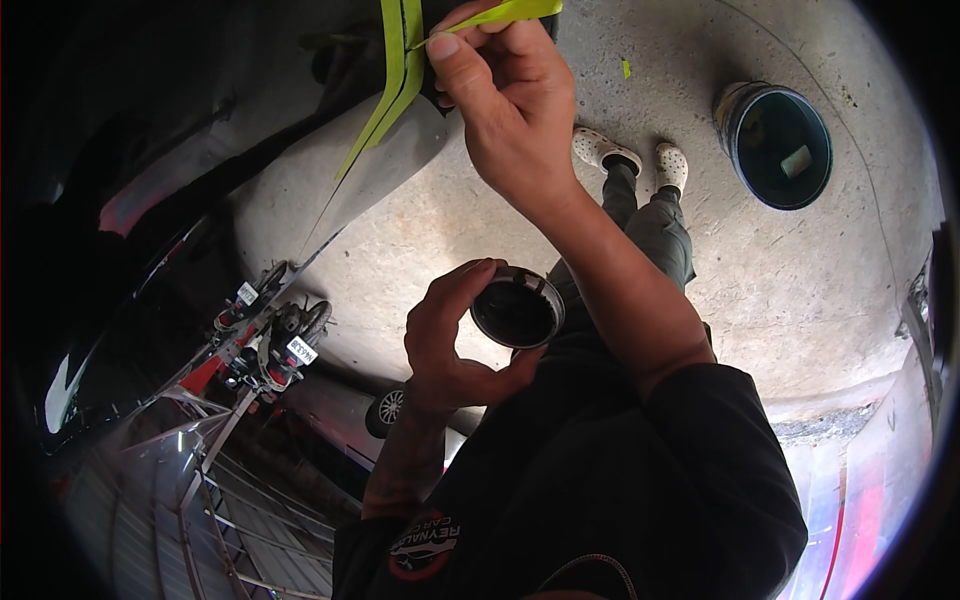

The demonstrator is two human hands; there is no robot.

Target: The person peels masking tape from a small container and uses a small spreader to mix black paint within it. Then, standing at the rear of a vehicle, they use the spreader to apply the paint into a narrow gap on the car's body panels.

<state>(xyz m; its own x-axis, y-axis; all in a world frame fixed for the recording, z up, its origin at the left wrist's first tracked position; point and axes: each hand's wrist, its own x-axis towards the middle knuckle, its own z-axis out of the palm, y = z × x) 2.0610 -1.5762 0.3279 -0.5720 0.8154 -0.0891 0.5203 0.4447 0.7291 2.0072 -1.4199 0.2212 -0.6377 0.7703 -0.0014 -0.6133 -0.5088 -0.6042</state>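
My left hand is wrapped around a small round tin with dark contents, held upright in front of my body. Farther forward, my right hand pinches a loose strip of yellow-green masking tape between thumb and fingers. Right by those fingertips, bands of the same masking tape run along the edge of a glossy black car panel, with a thin dark line between them. The tape's far end is cut off by the top of the picture.
A dark-rimmed bucket with a pale block inside stands on the concrete floor at right. A scrap of yellow-green tape lies nearby. Motorcycles and a car wheel show at lower left.
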